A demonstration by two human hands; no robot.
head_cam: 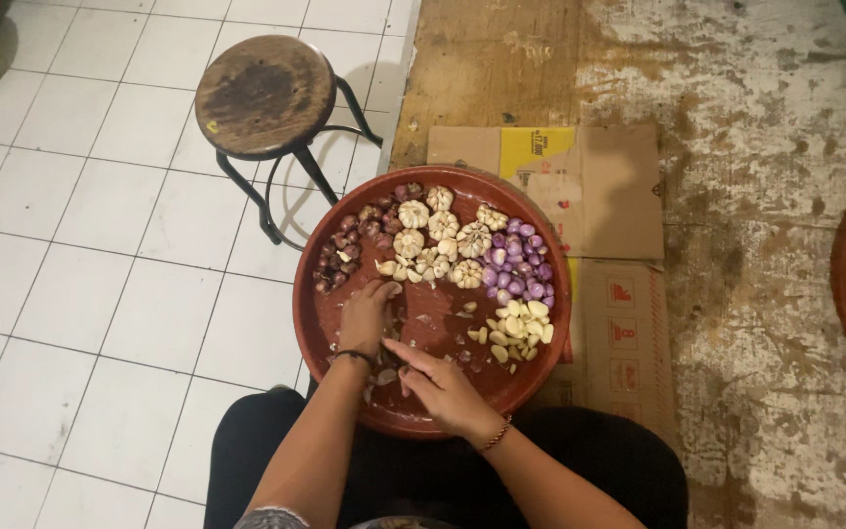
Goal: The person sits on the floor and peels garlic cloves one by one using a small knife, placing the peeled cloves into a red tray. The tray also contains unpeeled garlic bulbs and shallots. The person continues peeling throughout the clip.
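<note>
Garlic peeling is judged to be the step in hand, worked over a wide, round, reddish-brown tray [317,315] resting on the person's lap. The left hand [364,318] is laid palm-down on the tray floor with its fingers curled near a small pale loose clove [393,289]; whether anything is pinched there cannot be told. The right hand [440,387] is held partly closed at the near rim, its fingers brought together around something small and pale that is mostly hidden. The heap of whole white garlic bulbs [440,240] lies beyond both hands, well apart from the right one and nearer the left. Peeled cream-coloured cloves [516,328] are gathered to the right, with purple peeled shallots [519,260] behind them and dark unpeeled shallots [345,245] on the far left. The next move is judged to call for fine fingertip work on the skin.
</note>
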